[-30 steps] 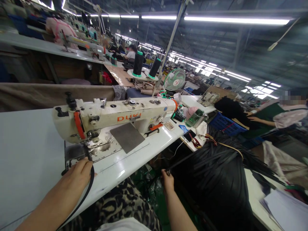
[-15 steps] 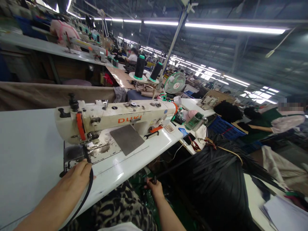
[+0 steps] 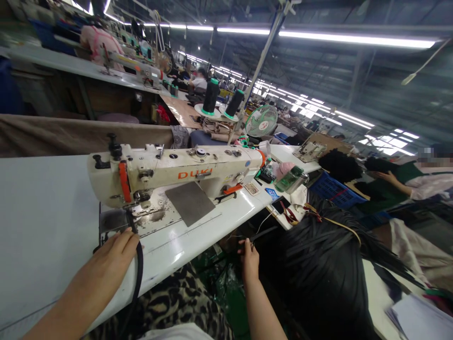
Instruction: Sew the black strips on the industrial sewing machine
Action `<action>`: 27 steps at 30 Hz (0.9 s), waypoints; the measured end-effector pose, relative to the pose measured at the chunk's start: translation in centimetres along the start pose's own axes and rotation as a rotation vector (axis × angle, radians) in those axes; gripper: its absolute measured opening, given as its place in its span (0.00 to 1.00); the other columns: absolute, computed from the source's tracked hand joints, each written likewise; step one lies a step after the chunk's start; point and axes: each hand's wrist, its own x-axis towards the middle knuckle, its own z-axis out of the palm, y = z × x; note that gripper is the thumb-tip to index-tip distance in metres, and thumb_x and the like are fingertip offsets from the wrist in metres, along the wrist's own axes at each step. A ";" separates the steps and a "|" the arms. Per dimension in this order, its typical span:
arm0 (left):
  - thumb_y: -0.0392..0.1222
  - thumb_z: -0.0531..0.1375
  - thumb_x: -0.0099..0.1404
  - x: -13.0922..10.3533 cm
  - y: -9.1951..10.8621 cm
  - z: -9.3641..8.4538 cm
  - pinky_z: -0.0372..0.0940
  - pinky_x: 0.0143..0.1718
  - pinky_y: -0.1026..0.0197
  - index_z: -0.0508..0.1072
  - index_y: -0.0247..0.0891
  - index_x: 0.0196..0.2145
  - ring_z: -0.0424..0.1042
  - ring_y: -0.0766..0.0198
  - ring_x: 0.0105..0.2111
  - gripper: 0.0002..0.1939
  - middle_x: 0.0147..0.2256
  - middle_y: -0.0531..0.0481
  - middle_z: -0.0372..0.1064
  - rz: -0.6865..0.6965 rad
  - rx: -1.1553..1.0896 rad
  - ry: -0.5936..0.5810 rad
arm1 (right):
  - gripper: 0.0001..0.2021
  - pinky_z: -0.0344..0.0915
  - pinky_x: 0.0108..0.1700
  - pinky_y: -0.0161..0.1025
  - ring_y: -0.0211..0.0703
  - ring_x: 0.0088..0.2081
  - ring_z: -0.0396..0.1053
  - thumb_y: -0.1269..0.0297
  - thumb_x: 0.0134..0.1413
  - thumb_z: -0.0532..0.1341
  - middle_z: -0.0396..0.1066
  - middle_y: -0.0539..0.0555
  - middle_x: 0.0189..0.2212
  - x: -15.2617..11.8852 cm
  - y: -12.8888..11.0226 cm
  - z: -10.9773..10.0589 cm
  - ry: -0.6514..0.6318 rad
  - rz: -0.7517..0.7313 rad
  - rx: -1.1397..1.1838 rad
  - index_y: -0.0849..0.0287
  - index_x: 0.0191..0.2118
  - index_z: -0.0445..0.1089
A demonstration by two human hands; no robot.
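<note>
My left hand point(image 3: 113, 257) rests on the machine bed, its fingers together on a narrow black strip point(image 3: 139, 269). From below the presser foot the strip runs past my fingertips and bends down over the table's front edge toward my lap. A white sewing machine point(image 3: 170, 170) with orange lettering stands just beyond that hand. My right hand point(image 3: 249, 259) is lower, off the table edge, fingers pinched on a black strip point(image 3: 267, 232) stretching toward the bundle side. Something small and dark shows at its fingertips, too small to name. A big bundle of black strips point(image 3: 325, 264) lies right of it.
A grey plate point(image 3: 190, 203) lies on the machine bed. Rightward are a phone point(image 3: 281, 204), a green-tinted bottle point(image 3: 290, 179), a blue crate point(image 3: 331, 189) and a fan point(image 3: 262, 121). Two thread cones point(image 3: 211, 97) stand behind. A co-worker's sleeve point(image 3: 430, 182) is at far right.
My right hand has moved right and up, closer to the bundle. My left hand stays by the presser foot, while the strip beside it hangs in a different curve. The view has shifted slightly.
</note>
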 end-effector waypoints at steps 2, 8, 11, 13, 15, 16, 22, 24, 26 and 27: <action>0.28 0.43 0.71 0.2 0.0 0.1 0.72 0.55 0.45 0.76 0.29 0.48 0.73 0.47 0.52 0.23 0.51 0.34 0.72 0.036 0.043 0.049 | 0.32 0.59 0.24 0.37 0.39 0.21 0.62 0.31 0.53 0.59 0.68 0.49 0.20 -1.3 -1.1 0.8 -0.029 -0.045 -0.014 0.61 0.34 0.75; 0.22 0.49 0.67 0.9 0.9 -0.3 0.69 0.58 0.48 0.74 0.26 0.50 0.73 0.49 0.53 0.20 0.51 0.32 0.72 0.000 0.111 0.035 | 0.27 0.66 0.40 0.38 0.44 0.34 0.68 0.37 0.45 0.69 0.72 0.50 0.29 -3.5 -5.5 2.1 -0.202 -0.167 -0.029 0.59 0.32 0.73; 0.24 0.50 0.69 1.5 1.2 -0.6 0.69 0.59 0.49 0.73 0.26 0.51 0.74 0.50 0.52 0.17 0.50 0.33 0.72 -0.042 0.094 0.011 | 0.28 0.66 0.41 0.39 0.45 0.34 0.69 0.34 0.51 0.65 0.73 0.50 0.28 -4.2 -7.1 2.6 -0.268 -0.220 -0.090 0.59 0.36 0.75; 0.26 0.52 0.70 1.7 1.3 -0.8 0.67 0.61 0.49 0.72 0.27 0.51 0.73 0.51 0.53 0.16 0.50 0.35 0.72 -0.078 0.074 -0.008 | 0.29 0.66 0.42 0.40 0.46 0.33 0.70 0.33 0.54 0.62 0.73 0.50 0.27 -4.8 -7.9 2.9 -0.310 -0.279 -0.172 0.59 0.36 0.76; 0.26 0.53 0.69 1.8 1.4 -0.9 0.65 0.63 0.50 0.72 0.27 0.52 0.73 0.51 0.54 0.16 0.50 0.36 0.72 -0.098 0.057 -0.037 | 0.30 0.68 0.44 0.41 0.48 0.34 0.71 0.32 0.53 0.62 0.75 0.52 0.28 -5.5 -8.3 3.4 -0.358 -0.340 -0.225 0.58 0.34 0.77; 0.25 0.53 0.69 1.8 1.4 -0.9 0.64 0.64 0.50 0.71 0.27 0.52 0.73 0.51 0.55 0.16 0.49 0.37 0.72 -0.101 0.051 -0.051 | 0.29 0.68 0.45 0.41 0.49 0.36 0.73 0.32 0.52 0.64 0.76 0.53 0.30 -5.8 -8.5 3.6 -0.389 -0.361 -0.236 0.58 0.35 0.77; 0.25 0.54 0.68 1.7 1.6 -0.7 0.60 0.67 0.50 0.71 0.28 0.51 0.71 0.52 0.57 0.15 0.50 0.37 0.71 -0.117 0.017 -0.056 | 0.33 0.72 0.49 0.42 0.51 0.38 0.76 0.31 0.51 0.63 0.80 0.57 0.40 -6.7 -8.5 4.7 -0.569 -0.414 -0.295 0.58 0.44 0.79; 0.26 0.53 0.69 1.7 1.6 -0.6 0.60 0.68 0.50 0.70 0.28 0.51 0.71 0.53 0.57 0.14 0.50 0.37 0.71 -0.121 0.005 -0.056 | 0.34 0.73 0.45 0.40 0.50 0.37 0.76 0.29 0.50 0.63 0.79 0.57 0.37 -7.1 -8.5 5.0 -0.600 -0.424 -0.332 0.58 0.44 0.79; 0.26 0.52 0.70 1.8 1.6 -0.6 0.59 0.68 0.51 0.70 0.29 0.51 0.71 0.54 0.57 0.14 0.50 0.37 0.71 -0.135 -0.003 -0.057 | 0.36 0.73 0.40 0.38 0.49 0.35 0.76 0.29 0.49 0.63 0.78 0.55 0.34 -7.9 -8.6 5.4 -0.596 -0.416 -0.324 0.57 0.49 0.78; 0.26 0.52 0.70 1.8 1.6 -0.7 0.59 0.68 0.51 0.70 0.29 0.51 0.71 0.54 0.58 0.14 0.51 0.37 0.71 -0.142 -0.005 -0.056 | 0.37 0.73 0.37 0.37 0.48 0.33 0.76 0.29 0.49 0.64 0.77 0.54 0.32 -8.4 -8.8 5.6 -0.595 -0.415 -0.303 0.57 0.52 0.76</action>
